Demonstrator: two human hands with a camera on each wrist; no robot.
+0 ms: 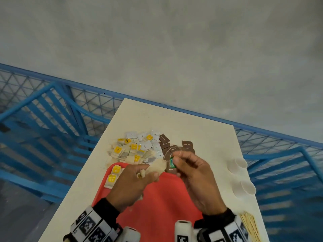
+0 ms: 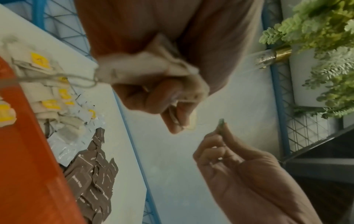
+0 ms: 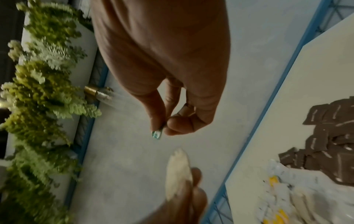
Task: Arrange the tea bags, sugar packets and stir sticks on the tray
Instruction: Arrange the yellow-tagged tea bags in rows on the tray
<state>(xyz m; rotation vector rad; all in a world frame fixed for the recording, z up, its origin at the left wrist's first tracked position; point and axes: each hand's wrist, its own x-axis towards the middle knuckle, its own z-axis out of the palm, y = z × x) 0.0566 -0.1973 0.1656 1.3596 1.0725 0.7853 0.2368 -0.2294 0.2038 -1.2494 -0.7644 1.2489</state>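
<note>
Over the far end of the red tray (image 1: 157, 206), my left hand (image 1: 139, 179) grips a beige tea bag (image 1: 157, 167). That same tea bag (image 2: 145, 66) is bunched in the fingers in the left wrist view. My right hand (image 1: 188, 168) pinches the bag's small green tag (image 1: 172, 162) between thumb and forefinger, a short way from the bag; the green tag (image 3: 157, 134) shows edge-on. Two yellow-tagged tea bags (image 1: 113, 174) lie in the tray's far left corner. Beyond the tray sits a mixed pile of tea bags (image 1: 125, 151), white sugar packets (image 1: 148, 142) and brown sugar packets (image 1: 165, 141). Stir sticks (image 1: 250, 226) lie at the near right.
Two white paper cups (image 1: 242, 164) lie on the cream table (image 1: 209, 137) right of my hands. Blue metal railing and mesh (image 1: 52, 110) surround the table. Green foliage (image 3: 38, 91) hangs off to the side.
</note>
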